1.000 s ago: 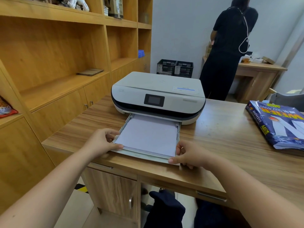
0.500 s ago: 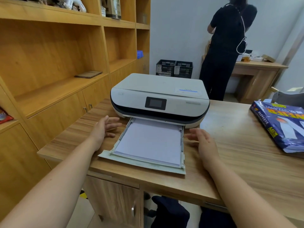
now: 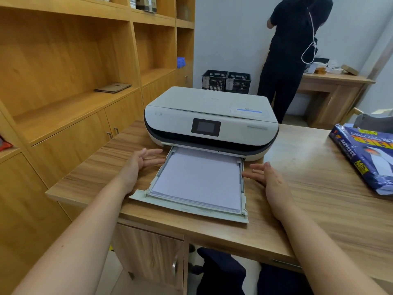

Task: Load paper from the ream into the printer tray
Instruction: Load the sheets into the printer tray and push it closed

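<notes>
A white printer [image 3: 210, 118] with a small dark screen stands on the wooden desk [image 3: 319, 188]. Its tray [image 3: 191, 210] is pulled out toward me and holds a flat stack of white paper [image 3: 197, 179]. My left hand [image 3: 140, 165] rests on the desk just left of the tray, fingers spread and reaching its left wall. My right hand [image 3: 269, 179] lies flat just right of the tray, fingertips at its right wall. Neither hand holds anything. The blue ream wrapper [image 3: 365, 156], torn open at its near end, lies at the desk's right.
Wooden shelves and cabinets [image 3: 74, 103] line the left side. A person in black [image 3: 291, 54] stands with their back to me at a second desk [image 3: 331, 90] behind. Two black crates [image 3: 226, 80] sit on the floor by the wall. My dark trousers [image 3: 223, 273] show under the desk.
My hands have let go of the tray's front corners and moved forward along its two sides. The camera has come nearer.
</notes>
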The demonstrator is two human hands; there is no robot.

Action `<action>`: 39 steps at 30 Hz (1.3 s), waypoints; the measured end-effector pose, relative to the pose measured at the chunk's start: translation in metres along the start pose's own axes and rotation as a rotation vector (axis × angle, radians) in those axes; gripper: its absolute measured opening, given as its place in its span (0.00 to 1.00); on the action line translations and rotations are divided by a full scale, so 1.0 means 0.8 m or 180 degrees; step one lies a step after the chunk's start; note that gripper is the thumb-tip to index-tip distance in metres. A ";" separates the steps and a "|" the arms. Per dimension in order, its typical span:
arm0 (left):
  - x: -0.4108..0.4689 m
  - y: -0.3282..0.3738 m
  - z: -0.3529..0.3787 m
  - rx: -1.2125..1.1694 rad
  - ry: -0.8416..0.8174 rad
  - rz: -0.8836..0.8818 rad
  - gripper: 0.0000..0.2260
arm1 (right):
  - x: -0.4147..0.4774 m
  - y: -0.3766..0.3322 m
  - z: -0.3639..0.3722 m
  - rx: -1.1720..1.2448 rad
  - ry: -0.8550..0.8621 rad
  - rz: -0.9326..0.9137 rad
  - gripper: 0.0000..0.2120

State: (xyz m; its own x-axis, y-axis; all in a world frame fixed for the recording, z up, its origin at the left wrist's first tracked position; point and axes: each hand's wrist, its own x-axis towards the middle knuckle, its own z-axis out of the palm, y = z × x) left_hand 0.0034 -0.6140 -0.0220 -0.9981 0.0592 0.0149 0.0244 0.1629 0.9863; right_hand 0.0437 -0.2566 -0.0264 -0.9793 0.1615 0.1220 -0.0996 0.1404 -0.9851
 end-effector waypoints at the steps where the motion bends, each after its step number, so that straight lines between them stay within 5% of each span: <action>1: 0.000 0.000 0.000 0.0012 0.0006 -0.0013 0.28 | 0.001 0.001 0.000 -0.0030 -0.0010 0.0000 0.24; 39: -0.001 0.008 0.006 0.0505 -0.0073 0.0116 0.23 | -0.012 -0.015 0.008 -0.0466 -0.0220 -0.0096 0.09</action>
State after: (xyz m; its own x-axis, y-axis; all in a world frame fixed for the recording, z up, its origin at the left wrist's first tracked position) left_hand 0.0051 -0.6080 -0.0165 -0.9949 0.0899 0.0448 0.0710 0.3136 0.9469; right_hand 0.0532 -0.2661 -0.0168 -0.9865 0.0883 0.1377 -0.1073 0.2859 -0.9522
